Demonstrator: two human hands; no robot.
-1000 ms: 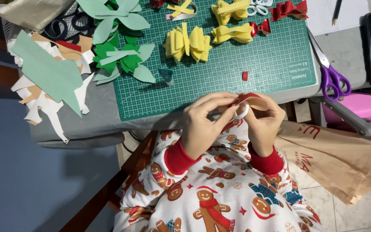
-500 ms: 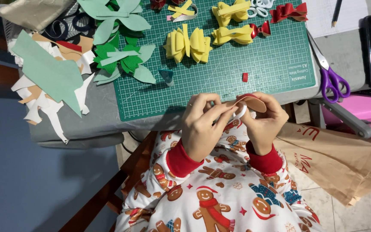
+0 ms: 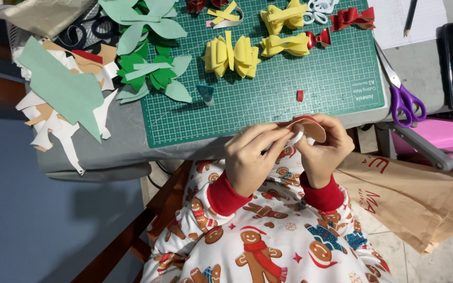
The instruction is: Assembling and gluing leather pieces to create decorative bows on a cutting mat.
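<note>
My left hand (image 3: 250, 157) and right hand (image 3: 327, 148) both pinch a tan foam piece (image 3: 310, 128) with a white strip (image 3: 295, 137), held at the cutting mat's (image 3: 289, 89) near edge, above my lap.

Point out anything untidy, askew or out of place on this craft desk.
Cut white, tan and pale green paper scraps spill in a loose heap past the green cutting mat, some hanging over the table's front edge. Purple-handled scissors lie off the mat. Nothing looks damaged.
</note>
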